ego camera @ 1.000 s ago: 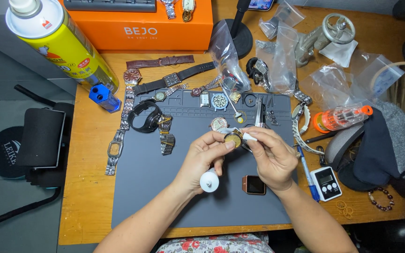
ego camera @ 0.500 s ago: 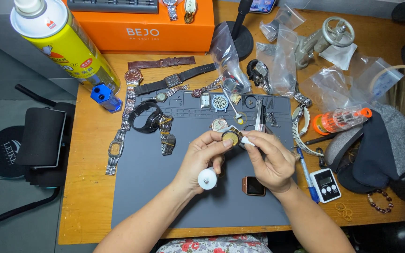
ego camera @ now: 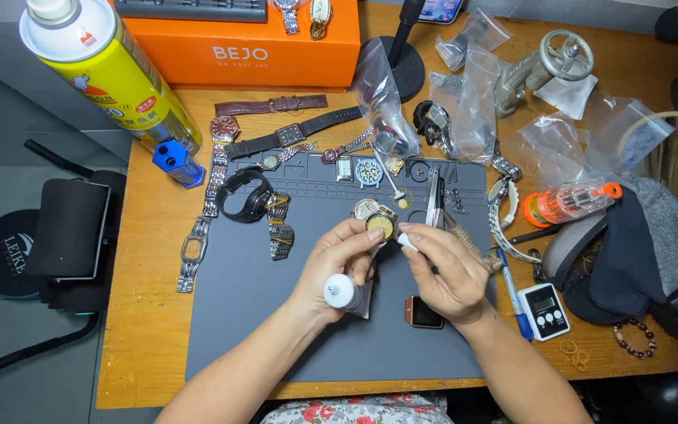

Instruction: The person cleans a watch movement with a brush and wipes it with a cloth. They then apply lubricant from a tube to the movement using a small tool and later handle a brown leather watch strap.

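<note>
Watch case (ego camera: 380, 224), round with a gold-toned face, is pinched between the thumb and fingers (ego camera: 370, 234) of the left hand (ego camera: 337, 263), raised just above the grey work mat (ego camera: 276, 330) near the middle of the desk (ego camera: 154, 314). Held this way, its face tilts toward the right hand (ego camera: 447, 271), which meets it from the side. The right fingers are closed on a small white piece (ego camera: 407, 239) that touches or nearly touches the case; what that piece is I cannot tell, perhaps a cap or a swab. A small white-capped tube (ego camera: 342, 292) sits tucked in the left palm under the curled lower fingers, so both things stay in one hand.

One yellow spray can (ego camera: 111, 74) stands at the far left corner beside one blue block (ego camera: 174, 163). One orange box (ego camera: 253, 43) lies along the far edge. About five loose watches and straps lie along the mat's far-left side, among them one black watch (ego camera: 246, 198) and one steel bracelet watch (ego camera: 195, 250). One square rose-gold watch (ego camera: 421, 312) rests on the mat below the right hand. One orange screwdriver (ego camera: 566, 204) and one small white timer (ego camera: 543, 310) lie toward the right edge, with several clear plastic bags (ego camera: 476, 102) beyond.
</note>
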